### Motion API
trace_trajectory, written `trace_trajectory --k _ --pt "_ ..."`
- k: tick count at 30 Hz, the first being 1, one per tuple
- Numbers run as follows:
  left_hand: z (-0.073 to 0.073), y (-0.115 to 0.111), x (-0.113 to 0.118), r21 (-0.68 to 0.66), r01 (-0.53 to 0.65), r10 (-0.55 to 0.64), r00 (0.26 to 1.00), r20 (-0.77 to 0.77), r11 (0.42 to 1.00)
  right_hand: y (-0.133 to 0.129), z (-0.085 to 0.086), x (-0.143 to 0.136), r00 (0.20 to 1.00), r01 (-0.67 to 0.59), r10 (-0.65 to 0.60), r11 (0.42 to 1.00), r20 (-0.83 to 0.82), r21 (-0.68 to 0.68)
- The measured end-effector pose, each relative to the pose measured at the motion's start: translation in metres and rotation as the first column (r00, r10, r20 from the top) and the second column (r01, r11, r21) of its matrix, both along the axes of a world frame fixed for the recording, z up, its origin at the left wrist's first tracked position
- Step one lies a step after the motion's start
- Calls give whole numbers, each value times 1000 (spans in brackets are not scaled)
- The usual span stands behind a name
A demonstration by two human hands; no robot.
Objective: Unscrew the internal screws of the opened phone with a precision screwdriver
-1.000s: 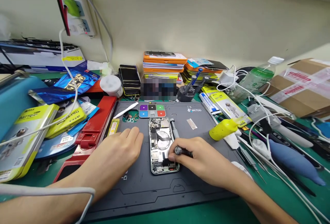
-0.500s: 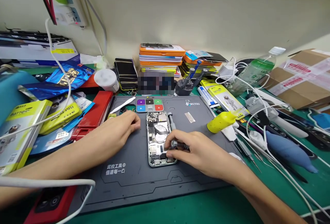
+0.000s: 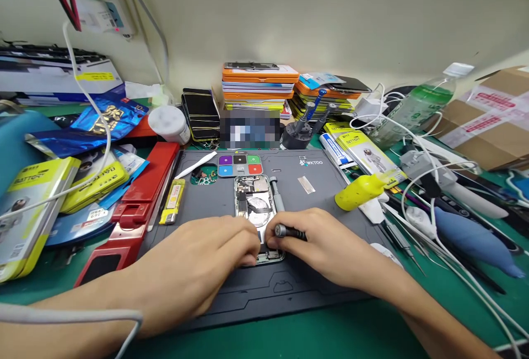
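An opened phone with bare inner parts lies on the dark grey mat. My left hand rests over its lower left edge, fingers curled; whatever they pinch is hidden. On the phone's lower right, my right hand is closed around a dark screwdriver, held crosswise with its round end facing left. My right fingertips meet the phone's lower part, close to my left fingers. A grey screwdriver lies along the phone's right edge. Left of the phone is a yellow-labelled battery.
A tray with coloured squares and a white stick tool lie behind the phone. A yellow bottle, white cables and a blue air blower occupy the right. Battery boxes and a red device stand left.
My left hand has moved right and toward me, from beside the phone's upper left onto its lower left edge. The yellow battery now shows more. My right hand keeps the screwdriver.
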State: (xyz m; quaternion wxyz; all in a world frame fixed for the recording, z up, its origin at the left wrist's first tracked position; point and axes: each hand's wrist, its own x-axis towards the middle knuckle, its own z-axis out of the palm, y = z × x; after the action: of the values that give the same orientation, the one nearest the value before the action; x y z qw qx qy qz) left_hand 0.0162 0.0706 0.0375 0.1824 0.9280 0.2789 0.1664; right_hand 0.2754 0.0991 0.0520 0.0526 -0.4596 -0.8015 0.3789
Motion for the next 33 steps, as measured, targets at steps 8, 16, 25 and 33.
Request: trace_trajectory --k 8,16,25,33 --pt "7 -19 11 428 175 -111 979 -170 887 -4 0 -2 999 31 -31 1000 28 3" --pt "3 -17 8 275 108 -93 993 -67 955 -6 0 -2 999 45 -44 999 32 -14" --pt "-8 -2 6 -110 81 -66 989 129 991 5 -12 4 744 518 -435 855 -508 26" --pt "-8 -4 1 -185 81 -48 983 177 979 11 -25 5 792 554 -336 748 -510 366"
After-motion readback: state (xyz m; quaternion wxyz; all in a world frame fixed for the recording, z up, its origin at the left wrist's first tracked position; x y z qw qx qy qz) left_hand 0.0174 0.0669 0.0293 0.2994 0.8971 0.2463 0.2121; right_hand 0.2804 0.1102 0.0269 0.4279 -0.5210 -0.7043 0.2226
